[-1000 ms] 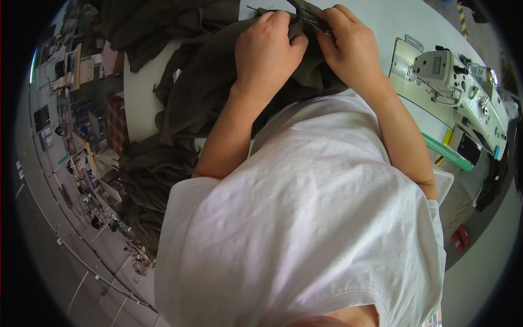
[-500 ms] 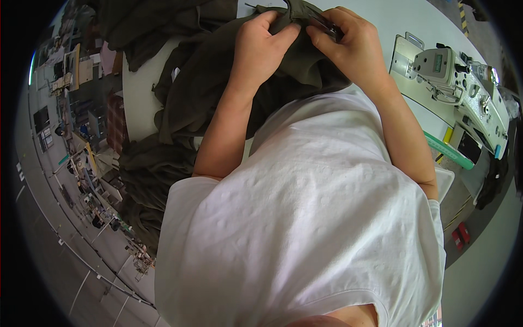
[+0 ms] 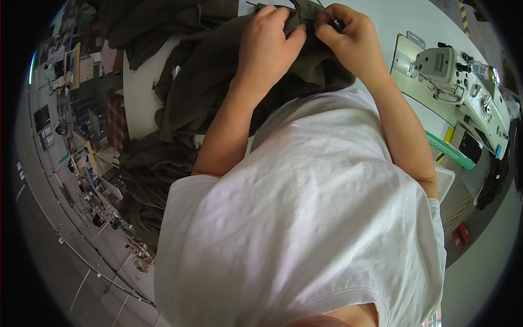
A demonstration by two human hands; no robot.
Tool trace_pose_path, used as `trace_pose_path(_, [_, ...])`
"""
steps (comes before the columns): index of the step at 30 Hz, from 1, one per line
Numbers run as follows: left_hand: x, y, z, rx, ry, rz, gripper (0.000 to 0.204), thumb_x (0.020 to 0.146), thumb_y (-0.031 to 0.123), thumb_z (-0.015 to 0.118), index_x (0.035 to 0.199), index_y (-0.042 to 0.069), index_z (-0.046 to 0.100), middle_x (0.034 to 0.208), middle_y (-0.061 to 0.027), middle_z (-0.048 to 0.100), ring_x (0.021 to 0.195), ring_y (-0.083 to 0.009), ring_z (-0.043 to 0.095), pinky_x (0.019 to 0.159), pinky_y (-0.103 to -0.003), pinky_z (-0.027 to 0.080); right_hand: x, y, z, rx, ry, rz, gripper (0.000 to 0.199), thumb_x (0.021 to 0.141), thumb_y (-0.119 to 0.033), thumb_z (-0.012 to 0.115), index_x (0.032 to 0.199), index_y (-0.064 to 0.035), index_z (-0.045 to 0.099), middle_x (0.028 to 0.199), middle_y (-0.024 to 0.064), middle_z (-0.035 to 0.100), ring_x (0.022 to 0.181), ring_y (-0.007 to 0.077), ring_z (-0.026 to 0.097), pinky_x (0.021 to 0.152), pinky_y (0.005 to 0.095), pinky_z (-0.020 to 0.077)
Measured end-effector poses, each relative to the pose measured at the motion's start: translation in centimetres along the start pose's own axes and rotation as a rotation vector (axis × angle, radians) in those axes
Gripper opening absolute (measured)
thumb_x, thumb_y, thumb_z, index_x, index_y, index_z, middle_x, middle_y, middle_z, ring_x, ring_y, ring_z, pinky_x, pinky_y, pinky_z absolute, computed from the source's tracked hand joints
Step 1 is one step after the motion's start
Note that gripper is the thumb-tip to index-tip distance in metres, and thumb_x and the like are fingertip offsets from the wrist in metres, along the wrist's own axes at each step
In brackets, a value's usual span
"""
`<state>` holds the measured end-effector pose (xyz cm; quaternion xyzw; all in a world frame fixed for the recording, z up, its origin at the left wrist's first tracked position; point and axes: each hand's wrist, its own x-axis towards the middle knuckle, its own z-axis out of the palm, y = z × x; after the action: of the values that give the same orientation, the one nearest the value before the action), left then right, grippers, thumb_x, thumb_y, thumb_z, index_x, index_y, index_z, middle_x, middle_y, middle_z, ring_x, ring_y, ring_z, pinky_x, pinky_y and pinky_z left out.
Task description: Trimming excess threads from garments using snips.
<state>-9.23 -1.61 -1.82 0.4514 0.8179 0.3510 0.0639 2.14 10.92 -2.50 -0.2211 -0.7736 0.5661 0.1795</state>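
A dark olive garment (image 3: 210, 71) lies bunched over the white table, its upper edge raised between my hands. My left hand (image 3: 267, 52) is closed on that edge, thumb and fingers pinching a fold of the cloth. Just to its right, my right hand (image 3: 353, 42) is curled around a small pair of dark metal thread snips (image 3: 337, 24). Most of the snips is hidden in the palm; a thin tip points up and left beside the fold. A thin dark strand or cord end (image 3: 251, 4) sticks out beyond my left hand.
To the right on the white table (image 3: 381, 19) stands a white sewing machine (image 3: 449, 68), with a green bar (image 3: 449, 150) along its near side. More dark cloth is heaped at the far left (image 3: 158, 24) and hangs in a pile (image 3: 155, 169) beside my left elbow.
My right hand has turned and closed more, so less of the snips shows. Both hands have shifted slightly right, and the left fingers still pinch the garment.
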Motion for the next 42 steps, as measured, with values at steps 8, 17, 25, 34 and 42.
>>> trace_pose_path(8, [-0.1,-2.0,0.5,-0.633,-0.191,-0.289,0.021,0.081,0.015,0.068,0.089,-0.003,0.064,0.069,-0.0073,0.061,0.062,-0.0119,0.055,0.059,-0.029,0.044,0.9,1.3,-0.8,0.411,-0.192,0.174,0.005,0.083,-0.002,0.057,0.08,0.0012,0.058,0.07,-0.0041,0.052,0.066,0.0078,0.046,0.06,0.0251,0.0409])
trace_pose_path(17, [-0.2,-1.1,0.7,-0.757,-0.113,-0.26,0.019,0.083,0.01,0.065,0.096,-0.004,0.065,0.09,-0.0062,0.067,0.077,-0.0069,0.058,0.067,-0.025,0.047,0.8,1.2,-0.7,0.136,-0.119,-0.006,0.014,0.086,-0.011,0.063,0.094,-0.0005,0.065,0.075,-0.0024,0.058,0.063,0.0061,0.049,0.056,0.0242,0.0416])
trace_pose_path(25, [-0.5,-0.4,-0.8,-1.023,-0.25,-0.37,0.022,0.085,0.002,0.06,0.106,-0.005,0.063,0.102,-0.0061,0.065,0.091,-0.0111,0.058,0.081,-0.024,0.047,1.1,0.0,-3.1,0.294,-0.057,0.249,0.015,0.085,-0.012,0.065,0.098,-0.0055,0.067,0.071,-0.0048,0.055,0.063,0.0036,0.045,0.056,0.0198,0.0358])
trace_pose_path(34, [0.0,-2.3,-1.6,-0.881,-0.228,-0.244,0.023,0.085,0.001,0.059,0.106,-0.005,0.062,0.098,-0.0035,0.064,0.09,-0.0101,0.057,0.082,-0.024,0.045,1.3,0.7,-4.8,0.227,-0.286,0.151,0.021,0.081,-0.02,0.075,0.092,-0.0049,0.066,0.071,-0.0058,0.055,0.063,0.0042,0.043,0.057,0.0223,0.0349])
trace_pose_path(42, [-0.2,-1.0,-2.4,-0.787,-0.176,-0.184,0.026,0.083,0.008,0.063,0.106,-0.005,0.061,0.091,-0.002,0.063,0.086,-0.0083,0.055,0.079,-0.023,0.044,1.1,-0.2,-3.9,0.171,-0.198,0.209,0.023,0.081,-0.023,0.075,0.086,-0.0027,0.065,0.07,-0.0052,0.056,0.065,0.0049,0.045,0.059,0.0233,0.0368])
